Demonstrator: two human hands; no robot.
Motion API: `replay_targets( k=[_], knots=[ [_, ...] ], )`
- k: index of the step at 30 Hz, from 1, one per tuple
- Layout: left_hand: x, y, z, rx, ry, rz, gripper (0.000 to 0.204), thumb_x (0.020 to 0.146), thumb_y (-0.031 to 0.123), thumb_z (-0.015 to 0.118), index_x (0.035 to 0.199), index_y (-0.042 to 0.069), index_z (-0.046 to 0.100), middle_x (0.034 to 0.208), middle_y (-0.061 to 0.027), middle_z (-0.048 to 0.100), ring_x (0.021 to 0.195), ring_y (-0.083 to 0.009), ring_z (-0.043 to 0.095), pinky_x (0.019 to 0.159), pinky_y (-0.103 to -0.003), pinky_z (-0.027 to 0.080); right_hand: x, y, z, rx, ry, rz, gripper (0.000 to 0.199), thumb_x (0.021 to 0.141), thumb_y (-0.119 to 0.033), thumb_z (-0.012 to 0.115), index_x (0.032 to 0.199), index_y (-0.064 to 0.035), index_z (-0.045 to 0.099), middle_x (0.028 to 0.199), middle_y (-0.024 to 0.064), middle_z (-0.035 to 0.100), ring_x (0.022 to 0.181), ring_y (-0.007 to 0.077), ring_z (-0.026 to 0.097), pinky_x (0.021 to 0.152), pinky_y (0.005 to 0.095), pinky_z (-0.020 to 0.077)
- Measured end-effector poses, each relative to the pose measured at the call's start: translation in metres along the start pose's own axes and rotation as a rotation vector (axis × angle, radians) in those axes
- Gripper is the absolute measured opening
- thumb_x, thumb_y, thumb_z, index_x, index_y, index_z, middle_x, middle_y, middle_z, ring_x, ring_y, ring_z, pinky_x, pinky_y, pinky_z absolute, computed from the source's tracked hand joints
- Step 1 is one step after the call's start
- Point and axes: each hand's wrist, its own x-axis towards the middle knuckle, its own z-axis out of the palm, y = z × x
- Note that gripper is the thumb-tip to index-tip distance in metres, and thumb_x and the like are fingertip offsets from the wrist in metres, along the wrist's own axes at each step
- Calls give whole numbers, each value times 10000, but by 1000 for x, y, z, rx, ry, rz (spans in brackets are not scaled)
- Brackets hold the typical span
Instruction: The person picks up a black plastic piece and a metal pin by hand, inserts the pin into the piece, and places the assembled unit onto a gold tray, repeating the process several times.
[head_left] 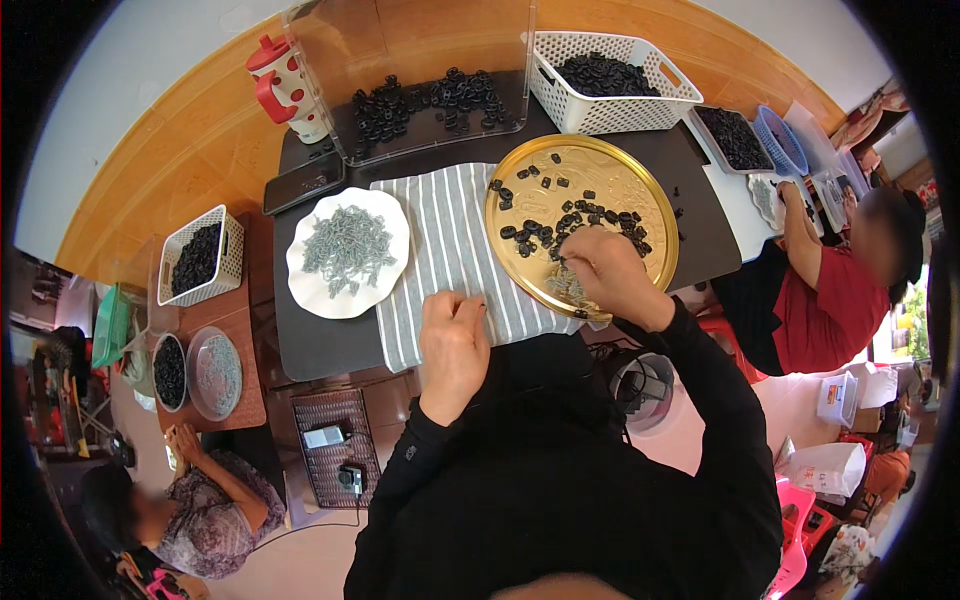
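Note:
My right hand (607,272) rests inside a round gold tray (640,195), fingers curled over a small heap of grey metal pieces (566,283) near the tray's front rim. Small black rings (540,232) lie scattered across the tray. My left hand (453,340) lies on a grey striped cloth (450,240), fingers bent; whether it pinches a small part I cannot tell. A white scalloped plate (385,225) heaped with grey metal pieces sits left of the cloth.
A clear box (430,90) with black rings, a white basket (612,80) of black rings and a red-and-white jug (285,88) stand at the back. A phone (304,183) lies far left. Another person in red (830,290) works at right, another at lower left (200,500).

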Motion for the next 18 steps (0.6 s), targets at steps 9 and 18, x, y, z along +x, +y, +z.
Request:
replay_targets(
  k=[9, 18],
  knots=[
    [-4, 1, -8, -92, 125, -35, 199, 774, -38, 637, 973, -47, 638, 887, -152, 539, 824, -314, 527, 697, -384, 444, 36, 6, 32, -119, -111, -83, 105, 738, 7, 581, 843, 17, 577, 781, 184, 593, 777, 372, 584, 698, 437, 466],
    [-9, 1, -8, -163, 145, -55, 194, 764, -38, 646, 958, -45, 644, 885, -135, 549, 821, -298, 535, 697, -372, 448, 50, 5, 37, -181, -239, -59, 179, 680, -10, 621, 847, 12, 561, 822, 185, 601, 790, 373, 607, 654, 440, 476]
  ],
)
